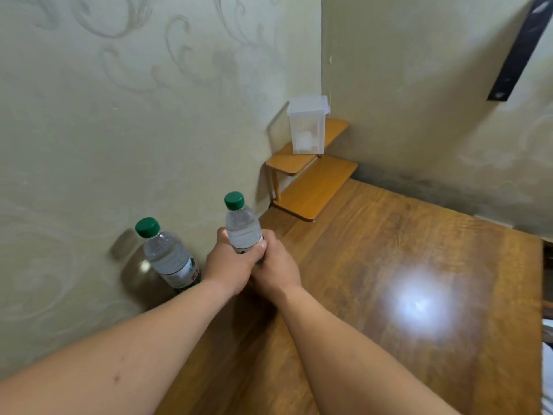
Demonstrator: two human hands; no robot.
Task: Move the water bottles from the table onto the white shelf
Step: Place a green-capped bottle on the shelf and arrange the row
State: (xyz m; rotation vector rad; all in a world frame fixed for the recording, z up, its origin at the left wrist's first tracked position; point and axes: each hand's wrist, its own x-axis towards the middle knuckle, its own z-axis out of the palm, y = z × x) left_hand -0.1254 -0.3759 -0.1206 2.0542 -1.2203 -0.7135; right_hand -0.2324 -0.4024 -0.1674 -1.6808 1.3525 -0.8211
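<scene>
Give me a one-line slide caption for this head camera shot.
Both hands, left hand and right hand, grip one green-capped bottle; a second bottle stands by the wall.

Glossy wood table [419, 265], clear plastic bottles [170, 259], matt patterned wallpaper [119, 115]

Bare forearms, nothing worn.

My left hand [230, 265] and right hand [276, 269] are bare: no sleeves, rings or watch that I can see. Well back from the left hand, my forearm carries a small mark, perhaps a spot.
</scene>
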